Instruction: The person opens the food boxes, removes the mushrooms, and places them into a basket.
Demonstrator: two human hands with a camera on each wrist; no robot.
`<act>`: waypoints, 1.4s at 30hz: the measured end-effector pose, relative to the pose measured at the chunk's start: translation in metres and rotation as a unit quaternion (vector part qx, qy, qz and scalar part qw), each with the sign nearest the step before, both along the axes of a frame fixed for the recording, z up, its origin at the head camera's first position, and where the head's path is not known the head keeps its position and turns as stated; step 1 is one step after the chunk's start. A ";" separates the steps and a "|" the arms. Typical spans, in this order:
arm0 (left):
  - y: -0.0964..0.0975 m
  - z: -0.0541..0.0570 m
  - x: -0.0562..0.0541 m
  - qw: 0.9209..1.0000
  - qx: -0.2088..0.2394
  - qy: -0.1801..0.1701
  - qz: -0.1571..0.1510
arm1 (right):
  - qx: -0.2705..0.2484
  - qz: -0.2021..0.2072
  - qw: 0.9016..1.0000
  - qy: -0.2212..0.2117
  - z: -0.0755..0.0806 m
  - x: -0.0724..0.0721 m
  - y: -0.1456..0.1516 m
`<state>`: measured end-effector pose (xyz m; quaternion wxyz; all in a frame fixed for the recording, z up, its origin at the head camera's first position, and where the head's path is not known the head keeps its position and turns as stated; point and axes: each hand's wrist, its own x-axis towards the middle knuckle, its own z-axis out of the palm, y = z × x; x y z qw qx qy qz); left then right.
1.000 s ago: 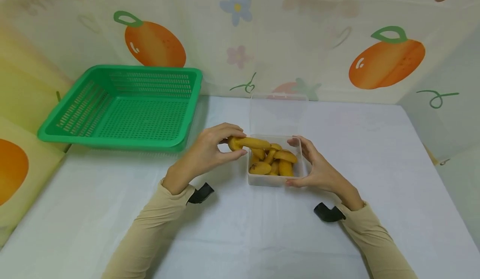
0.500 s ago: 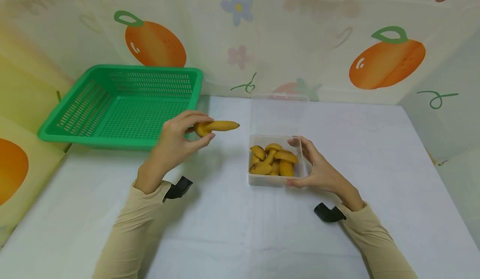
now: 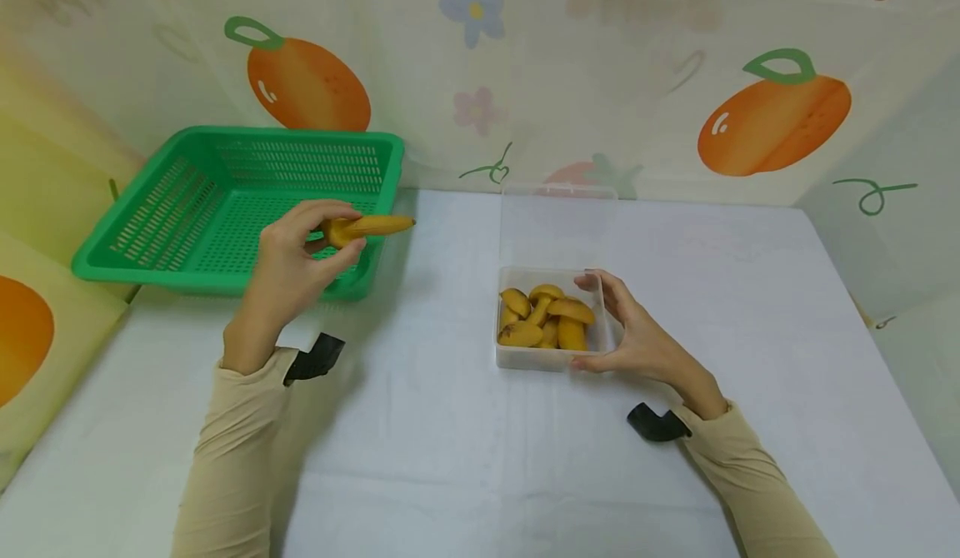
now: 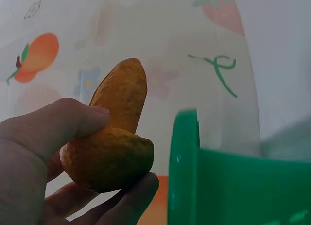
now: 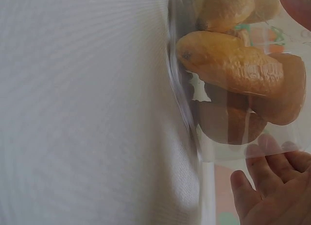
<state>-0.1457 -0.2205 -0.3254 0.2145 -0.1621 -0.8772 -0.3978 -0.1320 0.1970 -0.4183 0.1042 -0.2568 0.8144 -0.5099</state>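
Head view: I see the left hand (image 3: 291,265) at left of centre, pinching one yellow mushroom (image 3: 371,226) by its rounded cap, thumb on one side and fingers on the other. The slim stem points free to the right, probably because the thick end gives a surer hold. The pinch looks light rather than clenched. The mushroom appears at the right side of the green basket (image 3: 168,278); whether it is directly above the inside I cannot tell.

Right of centre, the right hand (image 3: 637,335) grasps the clear plastic box (image 3: 532,361) round its right side, thumb at the front and fingers at the back, presumably to steady it. More mushrooms (image 3: 572,323) lie heaped in the box. Its lid (image 3: 558,229) shows behind it, away from the opening, which I judge leaves the contents easy to reach.
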 end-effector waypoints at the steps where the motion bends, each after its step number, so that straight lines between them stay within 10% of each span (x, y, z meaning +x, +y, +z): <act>1: -0.003 0.000 0.000 1.000 -0.001 -0.002 0.005 | 0.000 0.000 1.000 0.001 0.000 0.000 0.000; 21: -0.045 -0.009 -0.006 0.995 -0.018 -0.056 0.081 | 0.000 -0.002 1.000 0.004 -0.001 0.001 0.000; 42: -0.057 -0.018 -0.011 0.987 -0.082 -0.112 0.080 | -0.006 0.000 1.000 0.006 -0.002 0.001 0.000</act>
